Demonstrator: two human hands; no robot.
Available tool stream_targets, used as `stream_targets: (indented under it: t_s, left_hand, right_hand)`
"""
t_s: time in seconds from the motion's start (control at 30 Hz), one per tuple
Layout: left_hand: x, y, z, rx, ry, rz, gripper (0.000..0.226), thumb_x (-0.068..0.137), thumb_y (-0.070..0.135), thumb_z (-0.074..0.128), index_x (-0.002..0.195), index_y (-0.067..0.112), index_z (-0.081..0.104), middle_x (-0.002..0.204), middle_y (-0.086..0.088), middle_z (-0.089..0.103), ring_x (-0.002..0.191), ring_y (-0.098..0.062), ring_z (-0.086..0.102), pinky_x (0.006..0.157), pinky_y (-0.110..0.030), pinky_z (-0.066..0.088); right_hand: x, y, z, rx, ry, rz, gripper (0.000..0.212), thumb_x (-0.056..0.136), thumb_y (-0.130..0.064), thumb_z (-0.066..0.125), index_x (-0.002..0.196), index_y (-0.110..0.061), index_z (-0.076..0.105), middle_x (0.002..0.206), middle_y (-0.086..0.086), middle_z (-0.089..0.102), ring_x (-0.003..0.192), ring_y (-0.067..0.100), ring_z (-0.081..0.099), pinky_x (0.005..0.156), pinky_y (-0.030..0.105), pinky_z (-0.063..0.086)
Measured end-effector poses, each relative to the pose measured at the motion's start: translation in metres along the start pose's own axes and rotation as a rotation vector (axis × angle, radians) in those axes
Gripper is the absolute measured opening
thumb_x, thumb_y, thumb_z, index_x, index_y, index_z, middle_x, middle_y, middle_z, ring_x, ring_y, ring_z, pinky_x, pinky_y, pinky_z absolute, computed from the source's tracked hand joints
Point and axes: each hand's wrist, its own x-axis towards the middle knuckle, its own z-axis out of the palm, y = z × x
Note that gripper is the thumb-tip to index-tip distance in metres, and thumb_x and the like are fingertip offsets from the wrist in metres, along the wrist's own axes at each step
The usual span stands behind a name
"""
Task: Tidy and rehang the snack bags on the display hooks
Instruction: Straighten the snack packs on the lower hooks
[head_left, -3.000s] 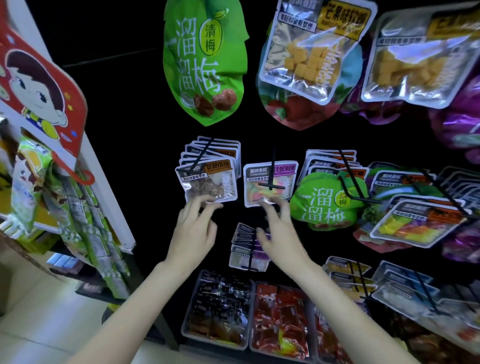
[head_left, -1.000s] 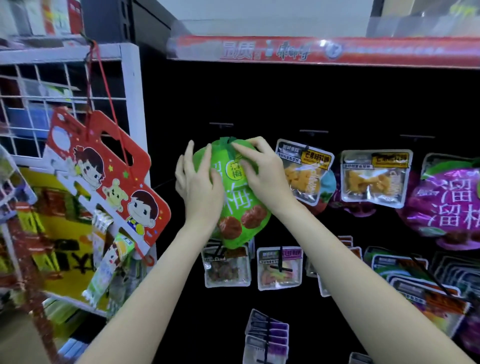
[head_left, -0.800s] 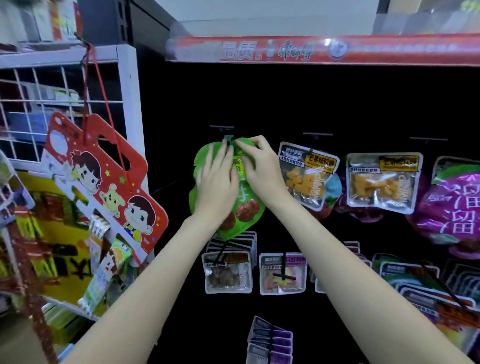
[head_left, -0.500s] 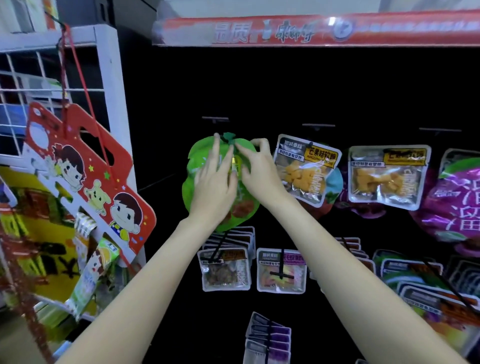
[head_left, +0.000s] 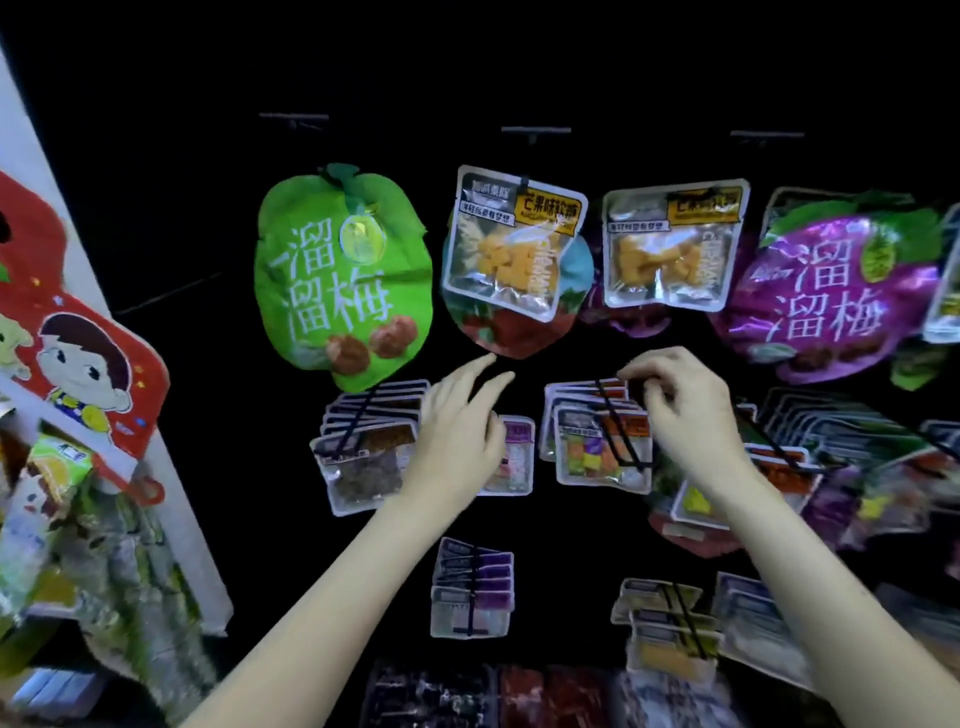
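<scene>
Green bag (head_left: 343, 275) hanging top left, reading 溜溜梅. Right of it, two clear bags (head_left: 514, 244) labelled 芒果味软糖, then a purple bag (head_left: 826, 291), also 溜溜梅, cut off at the edge. Below the green bag, left hand (head_left: 457, 441) wide, fingers straight, holding nothing. Further right, right hand (head_left: 685, 410) loosely curled at a hook (head_left: 618, 431); grip unclear. Small packs' print too blurred to read.

Green plum snack bag (head_left: 343, 275) hangs upright upper-left of centre; clear mango bags (head_left: 514, 244) hang tilted right of it.
</scene>
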Motion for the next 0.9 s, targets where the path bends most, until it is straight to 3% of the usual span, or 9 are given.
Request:
stream_targets:
  t_s: [0.1,0.17,0.23,0.33,0.47,0.6,0.7,0.8,0.9]
  left_hand:
    - [0.003,0.009,0.016,0.008,-0.151,0.005,0.049,0.096,0.013,0.041,0.143,0.022,0.033,0.154,0.003,0.017,0.137,-0.015,0.02,0.106,-0.028,0.014]
    - [0.006,0.016,0.022,0.018,-0.276,-0.018,0.055,0.096,0.014,0.041,0.148,0.022,0.022,0.157,0.002,0.001,0.134,-0.025,0.028,0.099,-0.03,0.029]
    - [0.011,0.023,0.028,0.021,-0.365,-0.029,0.058,0.097,0.013,0.041,0.149,0.02,0.017,0.157,0.0,-0.008,0.125,-0.032,0.039,0.082,-0.026,0.035]
    - [0.02,0.03,0.041,0.046,-0.393,-0.013,0.056,0.097,0.012,0.041,0.149,0.016,0.019,0.158,-0.001,-0.007,0.134,-0.029,0.03,0.082,-0.022,0.035]
    - [0.037,0.031,0.073,0.261,-0.391,-0.013,0.06,0.098,0.016,0.039,0.15,0.011,0.009,0.158,-0.006,-0.006,0.145,-0.021,0.003,0.112,-0.028,0.022]
    - [0.052,0.028,0.11,0.338,-0.499,-0.081,0.07,0.095,0.015,0.044,0.15,0.012,0.0,0.158,-0.004,-0.01,0.145,-0.022,-0.004,0.117,-0.035,0.008]
    - [0.057,0.022,0.131,0.272,-0.578,-0.135,0.073,0.093,0.013,0.046,0.15,0.019,0.002,0.158,0.002,-0.009,0.145,-0.019,-0.004,0.117,-0.034,0.002]
    - [0.052,0.018,0.139,0.216,-0.586,-0.162,0.071,0.092,0.011,0.05,0.15,0.018,0.008,0.158,0.002,-0.001,0.145,-0.018,0.0,0.117,-0.04,0.008]
    - [0.043,0.024,0.145,0.179,-0.557,-0.146,0.074,0.091,0.011,0.055,0.149,0.016,0.01,0.157,0.001,0.004,0.145,-0.016,0.002,0.118,-0.033,0.006]
  right_hand:
    - [0.021,0.04,0.009,-0.19,-0.383,0.144,0.036,0.088,0.003,0.05,0.123,-0.005,0.056,0.132,0.016,0.049,0.12,0.03,0.049,0.09,0.021,0.032]
    - [0.036,0.056,0.019,-0.256,-0.621,0.177,0.037,0.09,-0.002,0.053,0.126,-0.007,0.052,0.147,0.015,0.033,0.133,0.029,0.036,0.094,0.024,0.032]
    - [0.047,0.065,0.028,-0.294,-0.713,0.2,0.022,0.09,-0.005,0.054,0.111,-0.005,0.058,0.148,0.018,0.031,0.133,0.031,0.035,0.093,0.026,0.035]
    - [0.052,0.089,0.04,-0.338,-0.811,0.212,0.024,0.091,-0.008,0.054,0.112,0.001,0.058,0.135,0.02,0.046,0.118,0.033,0.048,0.086,0.03,0.042]
    - [0.03,0.11,0.049,-0.301,-0.771,0.094,0.032,0.091,-0.003,0.05,0.123,-0.002,0.055,0.142,0.015,0.038,0.125,0.031,0.041,0.1,0.034,0.036]
    - [-0.007,0.117,0.047,-0.209,-0.691,-0.102,0.054,0.088,0.004,0.048,0.141,-0.007,0.038,0.157,0.006,0.006,0.143,0.025,0.017,0.114,0.023,0.014]
    - [-0.029,0.122,0.046,-0.081,-0.668,-0.094,0.056,0.095,-0.006,0.046,0.147,-0.012,0.025,0.155,-0.005,-0.019,0.144,0.014,0.006,0.105,0.013,0.0]
    - [-0.043,0.125,0.049,0.013,-0.702,-0.1,0.057,0.097,-0.016,0.046,0.148,-0.011,0.019,0.147,-0.013,-0.034,0.143,0.015,0.015,0.111,0.018,0.017]
    - [-0.044,0.132,0.046,0.024,-0.729,-0.103,0.06,0.097,-0.017,0.045,0.149,-0.014,0.015,0.145,-0.017,-0.035,0.143,0.018,0.017,0.115,0.041,0.023]
